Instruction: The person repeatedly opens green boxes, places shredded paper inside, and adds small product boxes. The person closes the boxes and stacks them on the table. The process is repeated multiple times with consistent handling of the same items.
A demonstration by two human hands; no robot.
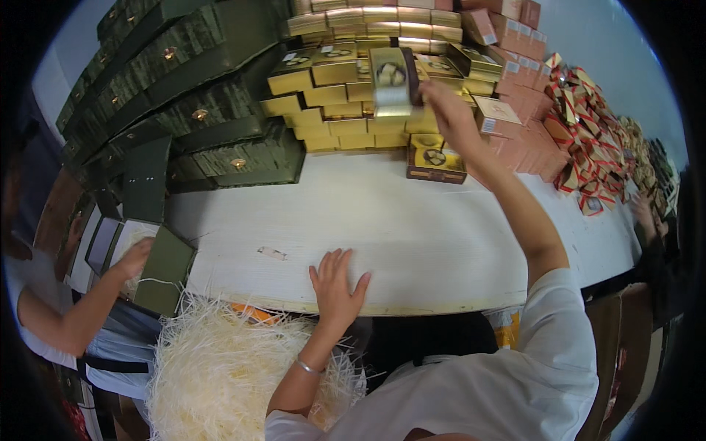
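My right hand (pixel 449 113) is stretched out over the back of the white table (pixel 353 231) and grips the right side of a gold and brown box (pixel 391 77) with a round picture on its face. The held box is slightly blurred, in front of stacked gold boxes (pixel 336 96). Below my right hand, a yellow and brown box (pixel 436 160) lies on the table. My left hand (pixel 337 286) rests near the table's front edge, fingers spread, holding nothing. A silver bangle circles that wrist. A small paper scrap (pixel 272 253) lies to its left.
Dark green boxes (pixel 220 121) are stacked at the back left. Pink boxes (pixel 524 132) and a heap of red-edged packets (pixel 590 138) stand right. Shredded paper filler (pixel 220 375) bulges before the table. At left, a co-worker's hand (pixel 135 258) reaches into an open green box (pixel 165 270).
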